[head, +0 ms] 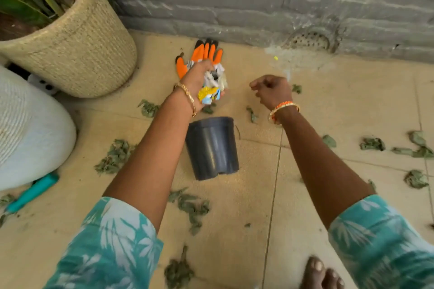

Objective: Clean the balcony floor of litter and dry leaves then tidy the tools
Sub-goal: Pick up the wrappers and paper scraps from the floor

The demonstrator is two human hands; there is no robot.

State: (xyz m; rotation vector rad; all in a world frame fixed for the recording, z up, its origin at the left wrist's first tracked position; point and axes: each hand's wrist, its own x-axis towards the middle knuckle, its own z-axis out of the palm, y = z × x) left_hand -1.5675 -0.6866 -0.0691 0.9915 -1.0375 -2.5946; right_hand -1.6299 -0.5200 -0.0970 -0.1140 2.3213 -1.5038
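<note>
My left hand [196,80] grips a bunch of crumpled paper litter [215,87], white, yellow and blue, held above the floor. Just beyond it an orange and black work glove [206,53] lies on the tiles near the wall. My right hand [272,90] hovers to the right with its fingers curled in and nothing visible in it. A dark grey plastic pot [212,148] lies on its side between my forearms, its mouth facing away from me. Dry green leaves [115,156] are scattered over the beige tiles.
A woven planter [94,49] with a plant stands at the left, a white ribbed pot [30,129] below it. A teal tool handle [32,191] lies by the white pot. A grey stone wall with a drain grate [310,41] runs behind. My bare foot [321,274] shows at the bottom.
</note>
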